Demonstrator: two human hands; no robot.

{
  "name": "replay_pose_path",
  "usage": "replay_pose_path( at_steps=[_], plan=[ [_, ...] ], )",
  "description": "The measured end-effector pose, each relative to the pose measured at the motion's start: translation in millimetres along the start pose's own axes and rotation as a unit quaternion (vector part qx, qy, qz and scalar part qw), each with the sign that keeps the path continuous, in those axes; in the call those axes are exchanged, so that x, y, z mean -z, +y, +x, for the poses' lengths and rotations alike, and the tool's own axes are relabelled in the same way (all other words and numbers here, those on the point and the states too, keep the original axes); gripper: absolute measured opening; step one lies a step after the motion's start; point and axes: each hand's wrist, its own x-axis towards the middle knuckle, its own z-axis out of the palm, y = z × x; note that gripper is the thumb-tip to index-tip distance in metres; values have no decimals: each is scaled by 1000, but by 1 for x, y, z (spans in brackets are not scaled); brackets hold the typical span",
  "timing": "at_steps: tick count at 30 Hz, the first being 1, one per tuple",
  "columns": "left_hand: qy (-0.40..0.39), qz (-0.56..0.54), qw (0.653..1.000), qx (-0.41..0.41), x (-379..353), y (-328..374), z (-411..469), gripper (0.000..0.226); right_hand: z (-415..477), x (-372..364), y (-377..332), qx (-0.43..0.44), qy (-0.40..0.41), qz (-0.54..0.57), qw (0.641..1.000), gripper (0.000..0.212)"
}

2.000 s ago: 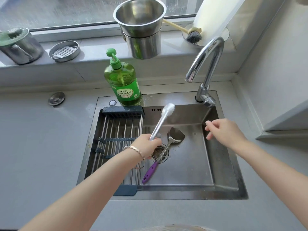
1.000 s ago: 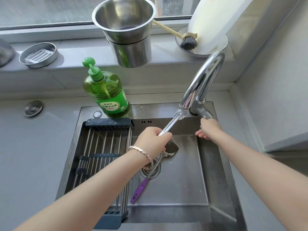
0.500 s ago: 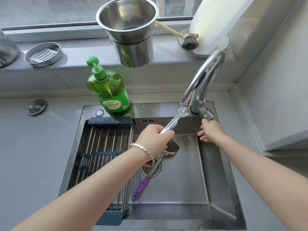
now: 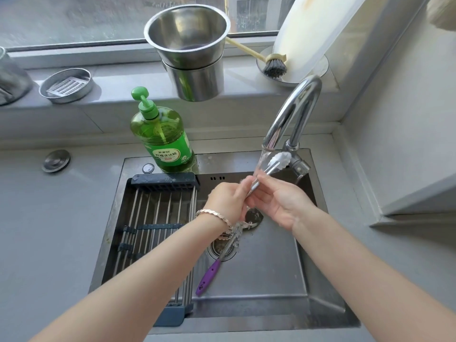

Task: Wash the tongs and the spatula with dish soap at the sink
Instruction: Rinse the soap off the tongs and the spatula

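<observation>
In the middle of the frame, the left hand (image 4: 227,198) is gripping the steel tongs (image 4: 270,169) with curled fingers around the lower part of the thin shaft. The right hand (image 4: 278,203) is meeting it from the right and is pinching the same shaft between thumb and fingers, so both hands are closing on one tool. The tongs are pointing up and to the right, and their white scalloped tips (they look like silicone) are sitting just beside the base of the curved chrome faucet (image 4: 296,107). A clear stream of water (image 4: 261,161) is falling from the spout onto the shaft and the fingers.

Below the hands, the spatula (image 4: 209,274) is lying on the floor of the brushed steel sink (image 4: 271,280); its purple handle is pointing to the lower left and its shiny stem is crossing the round drain (image 4: 222,250). The green transparent dish soap bottle (image 4: 162,139) with a pump is standing upright on the sink's back edge, left of the faucet. A rack of steel rods (image 4: 153,218) is covering the left part of the sink.
</observation>
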Motion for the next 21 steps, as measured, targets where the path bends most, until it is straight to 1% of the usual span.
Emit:
replay_pose_path(
  at_steps=[2, 4, 7, 9, 11, 12, 15, 16, 17, 20, 21],
  plan=[
    [-3, -37, 999, 22, 4, -3, -5, 57, -1, -5, 4, 9, 27, -18, 999, 26],
    [-18, -60, 997, 34, 9, -8, -13, 52, -2, -10, 9, 19, 40, -37, 998, 27],
    [-47, -69, 995, 47, 15, -19, -26, 39, -3, -16, 16, 2, 11, -20, 1000, 14],
    [-57, -62, 995, 60, 18, -26, -33, 35, -2, -19, 20, -29, 5, 10, 1000, 10],
    [-61, -53, 995, 61, 20, -30, -38, 31, -3, -22, 23, -39, 11, 30, 999, 6],
    [-70, -49, 995, 57, 20, -31, -40, 30, -4, -24, 24, -38, 22, 26, 999, 10],
    [-96, -47, 993, 44, 19, -32, -46, 29, -6, -25, 26, -34, 70, -16, 997, 33],
    [-95, -47, 993, 45, 19, -32, -47, 30, -5, -25, 26, -35, 79, -21, 996, 37],
    [-90, -45, 994, 49, 19, -33, -48, 31, -4, -25, 25, -35, 80, -13, 996, 37],
    [-93, -44, 992, 66, 20, -38, -49, 34, -1, -22, 19, -41, 49, 52, 997, 16],
    [-96, -47, 992, 70, 20, -39, -50, 34, -1, -21, 16, -49, 38, 58, 996, 12]
  ],
)
